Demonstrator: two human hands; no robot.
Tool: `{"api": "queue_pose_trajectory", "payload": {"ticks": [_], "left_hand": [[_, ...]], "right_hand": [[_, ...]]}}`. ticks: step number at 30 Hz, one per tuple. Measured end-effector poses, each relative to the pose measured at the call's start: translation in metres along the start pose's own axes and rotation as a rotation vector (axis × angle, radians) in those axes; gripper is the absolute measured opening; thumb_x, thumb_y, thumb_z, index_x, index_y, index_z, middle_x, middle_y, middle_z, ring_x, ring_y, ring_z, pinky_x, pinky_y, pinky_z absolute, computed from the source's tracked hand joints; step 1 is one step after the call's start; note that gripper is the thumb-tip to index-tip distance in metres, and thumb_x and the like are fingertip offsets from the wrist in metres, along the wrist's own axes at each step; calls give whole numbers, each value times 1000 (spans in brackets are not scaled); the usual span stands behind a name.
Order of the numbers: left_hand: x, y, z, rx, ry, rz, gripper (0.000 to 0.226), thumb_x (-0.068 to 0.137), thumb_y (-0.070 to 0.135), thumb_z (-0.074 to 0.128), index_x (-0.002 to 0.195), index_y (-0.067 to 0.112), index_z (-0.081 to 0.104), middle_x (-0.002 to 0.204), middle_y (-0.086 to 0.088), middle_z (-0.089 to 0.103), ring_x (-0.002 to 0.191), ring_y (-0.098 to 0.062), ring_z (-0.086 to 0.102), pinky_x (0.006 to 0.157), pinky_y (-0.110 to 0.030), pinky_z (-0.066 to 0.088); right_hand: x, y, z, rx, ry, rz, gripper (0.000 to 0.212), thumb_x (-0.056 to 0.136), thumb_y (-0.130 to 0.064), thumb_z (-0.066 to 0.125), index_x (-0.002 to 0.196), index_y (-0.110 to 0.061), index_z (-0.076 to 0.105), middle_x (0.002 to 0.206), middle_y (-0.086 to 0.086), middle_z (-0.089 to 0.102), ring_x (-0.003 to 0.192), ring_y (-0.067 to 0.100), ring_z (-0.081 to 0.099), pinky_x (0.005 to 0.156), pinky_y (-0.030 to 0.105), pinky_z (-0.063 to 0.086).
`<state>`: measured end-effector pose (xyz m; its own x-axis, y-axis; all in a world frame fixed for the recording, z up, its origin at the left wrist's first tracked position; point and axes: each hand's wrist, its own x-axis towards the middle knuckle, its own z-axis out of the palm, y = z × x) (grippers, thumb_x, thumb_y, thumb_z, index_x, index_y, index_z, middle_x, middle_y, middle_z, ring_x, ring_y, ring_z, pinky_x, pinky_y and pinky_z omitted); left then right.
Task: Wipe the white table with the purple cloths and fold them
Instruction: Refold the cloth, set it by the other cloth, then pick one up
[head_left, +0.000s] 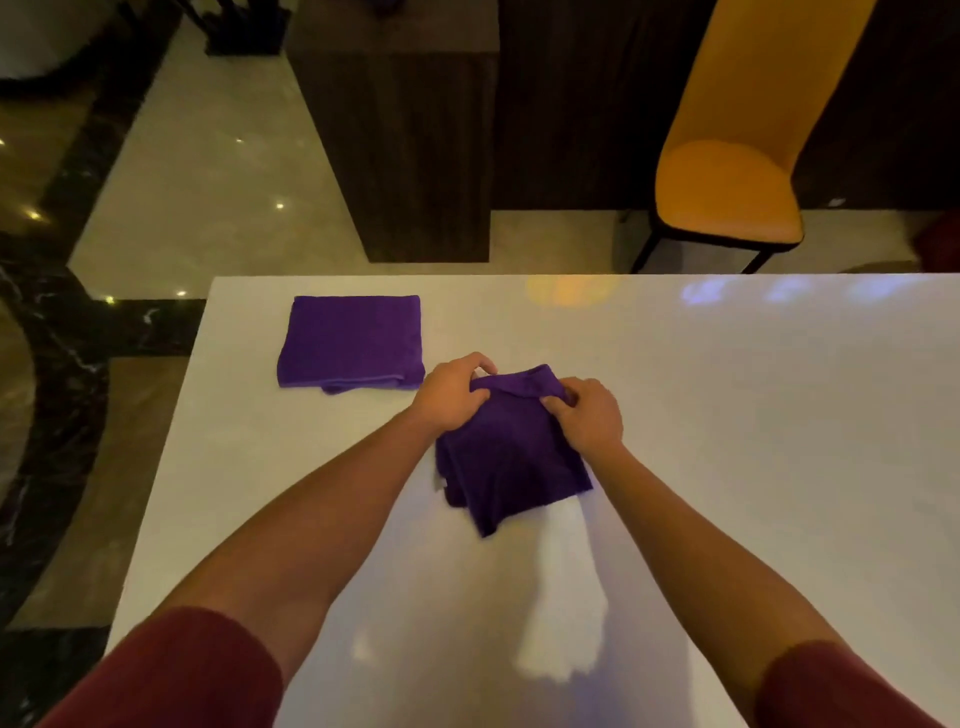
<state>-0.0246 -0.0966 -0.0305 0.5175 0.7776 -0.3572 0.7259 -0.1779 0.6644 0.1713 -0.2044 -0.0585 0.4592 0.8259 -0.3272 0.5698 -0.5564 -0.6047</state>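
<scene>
A purple cloth lies bunched and partly folded in the middle of the white table. My left hand grips its far left edge, and my right hand pinches its far right edge, both lifting that edge slightly. The near part of the cloth rests on the table. A second purple cloth, folded into a neat flat square, lies near the table's far left corner, apart from both hands.
An orange chair stands beyond the table's far edge at the right. A dark wooden pillar rises behind the table at centre. Glossy marble floor lies to the left of the table's left edge.
</scene>
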Motion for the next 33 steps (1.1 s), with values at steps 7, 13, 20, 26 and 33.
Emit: {"api": "queue_pose_trajectory", "payload": {"ticks": [7, 13, 20, 26, 33], "left_hand": [[79, -6, 1, 152, 136, 107, 28, 97, 22, 66, 125, 22, 64, 119, -6, 69, 114, -28, 59, 96, -44, 50], [116, -22, -10, 232, 266, 159, 27, 98, 22, 66, 125, 19, 62, 117, -6, 68, 113, -27, 57, 92, -44, 50], [140, -25, -21, 447, 357, 251, 31, 101, 23, 61, 131, 15, 61, 122, -9, 68, 116, -31, 56, 96, -40, 43], [132, -15, -38, 397, 384, 207, 47, 98, 30, 64, 142, 18, 54, 137, -9, 58, 127, -29, 51, 105, -40, 42], [79, -94, -110, 301, 690, -304, 54, 98, 37, 63, 144, 15, 47, 153, -12, 44, 142, -33, 42, 114, -49, 39]], "right_hand": [[69, -13, 4, -306, 255, -74, 34, 103, -41, 63, 129, -22, 72, 137, 11, 60, 128, 33, 52, 107, 47, 41], [121, -33, 22, -312, 299, -168, 43, 113, -43, 40, 152, -30, 53, 172, 8, 31, 162, 34, 18, 133, 55, 10], [137, -49, 34, -342, 331, -178, 45, 114, -37, 33, 157, -31, 45, 175, 9, 26, 164, 35, 13, 133, 56, 8], [125, -57, 29, -257, 267, -24, 50, 113, -38, 39, 162, -29, 35, 176, 7, 20, 164, 32, 10, 133, 54, 8], [77, -101, 34, 109, 256, -197, 56, 99, -24, 64, 152, -23, 47, 161, 0, 48, 144, 21, 48, 118, 41, 46]]}}
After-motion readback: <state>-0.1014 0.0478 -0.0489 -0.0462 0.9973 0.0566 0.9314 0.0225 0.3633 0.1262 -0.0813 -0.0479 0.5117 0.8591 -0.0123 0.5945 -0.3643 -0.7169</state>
